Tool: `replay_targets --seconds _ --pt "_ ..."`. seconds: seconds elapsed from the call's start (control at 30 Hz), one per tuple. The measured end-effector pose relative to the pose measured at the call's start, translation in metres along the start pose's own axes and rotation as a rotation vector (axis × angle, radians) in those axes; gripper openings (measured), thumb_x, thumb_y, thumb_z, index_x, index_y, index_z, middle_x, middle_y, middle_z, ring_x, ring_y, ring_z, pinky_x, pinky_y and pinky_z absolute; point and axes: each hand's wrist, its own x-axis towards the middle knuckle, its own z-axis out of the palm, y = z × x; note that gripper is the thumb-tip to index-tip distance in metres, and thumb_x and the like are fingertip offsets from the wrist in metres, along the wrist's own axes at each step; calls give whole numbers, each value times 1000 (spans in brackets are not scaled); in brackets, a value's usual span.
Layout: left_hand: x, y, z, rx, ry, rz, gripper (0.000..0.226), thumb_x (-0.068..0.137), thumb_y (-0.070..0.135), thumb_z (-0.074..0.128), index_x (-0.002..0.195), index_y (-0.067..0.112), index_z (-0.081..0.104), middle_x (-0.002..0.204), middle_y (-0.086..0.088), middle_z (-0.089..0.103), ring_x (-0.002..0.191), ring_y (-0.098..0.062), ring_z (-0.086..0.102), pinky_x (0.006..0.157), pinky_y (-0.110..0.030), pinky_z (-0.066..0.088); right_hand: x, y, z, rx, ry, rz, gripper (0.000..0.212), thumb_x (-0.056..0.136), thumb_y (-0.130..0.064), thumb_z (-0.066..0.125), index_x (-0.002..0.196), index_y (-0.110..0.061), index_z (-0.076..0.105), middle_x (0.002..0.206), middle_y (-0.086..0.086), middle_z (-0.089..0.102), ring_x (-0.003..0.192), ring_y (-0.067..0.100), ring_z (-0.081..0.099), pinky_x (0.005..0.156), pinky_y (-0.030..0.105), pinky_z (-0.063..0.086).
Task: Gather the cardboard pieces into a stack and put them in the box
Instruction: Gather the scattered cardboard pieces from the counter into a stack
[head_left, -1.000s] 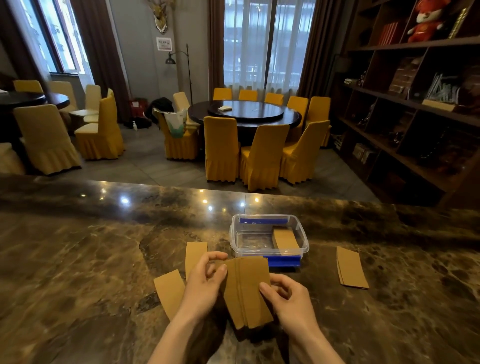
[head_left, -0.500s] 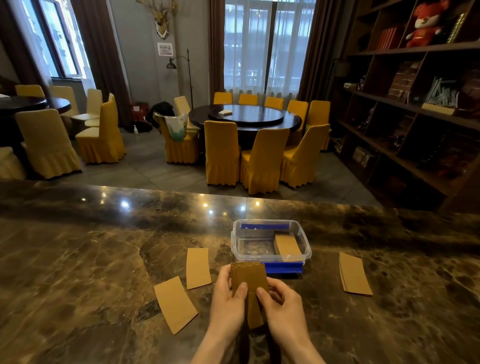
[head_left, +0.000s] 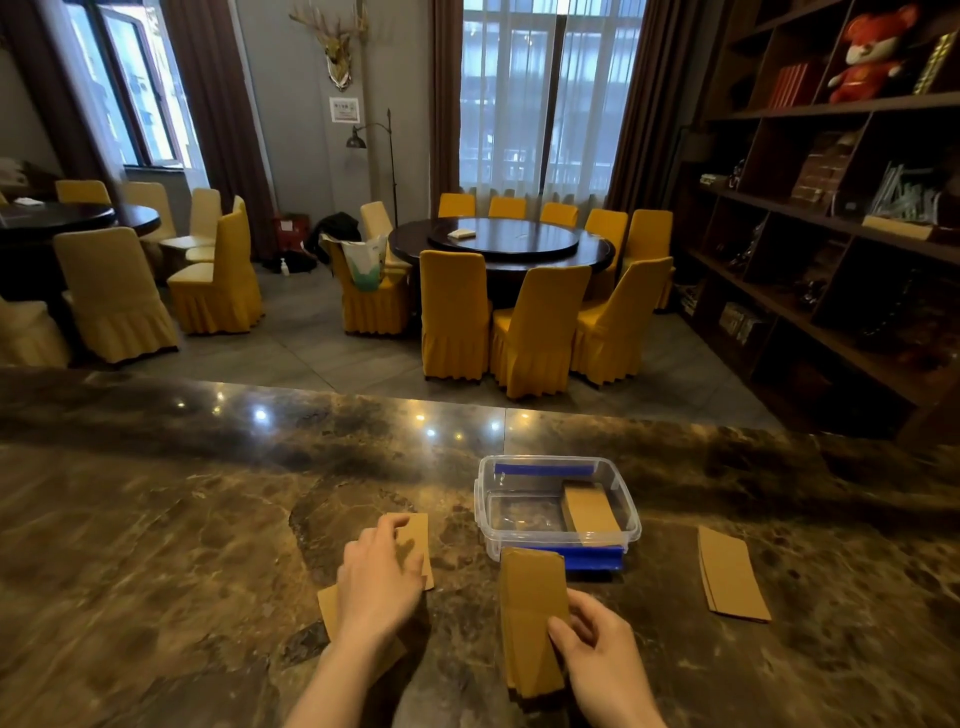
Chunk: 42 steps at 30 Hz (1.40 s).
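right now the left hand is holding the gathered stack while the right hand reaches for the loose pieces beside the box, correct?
Not quite: the hands are swapped. The head view shows the right hand holding the gathered stack, while the left hand reaches for the loose pieces lying on the counter left of the box.

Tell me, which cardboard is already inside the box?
The cardboard piece leaning at the right end of the clear plastic box. All the others are outside it: on the counter or in the right hand.
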Motion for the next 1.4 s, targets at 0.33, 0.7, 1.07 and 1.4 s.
replay_targets --seconds 0.33,0.7,1.07,1.4 --pt "60 -33 1 281 -401 121 99 76 57 62 157 46 7 172 0 2 157 -28 -5 125 -51 -5 4 -3 -15 -36 -27 42 31 94 -3 61 121 -18 62 100 -9 62 97 7 55 94 26 41" --pt "27 1 -8 -316 112 130 66 83 -6 75 127 36 51 118 7 55 104 -3 64 76 -19 54 9 -6 -5 -11 -37 7 29 93 -2 62 114 -22 66 106 -5 69 97 4 61 78 15 46" --pt "-49 52 -1 -755 -86 153 44 95 -11 56 119 25 60 119 9 65 101 20 62 73 -1 51 6 -19 8 9 -18 -124 31 92 -12 64 119 -29 63 107 -14 68 97 -2 61 78 12 46" --pt "-70 43 -8 -781 -186 127 39 101 -1 51 123 30 61 119 1 71 103 -1 70 80 -17 58 -1 -9 14 -6 -75 -138 30 92 -6 64 112 -28 67 103 -12 73 96 1 67 73 10 51"
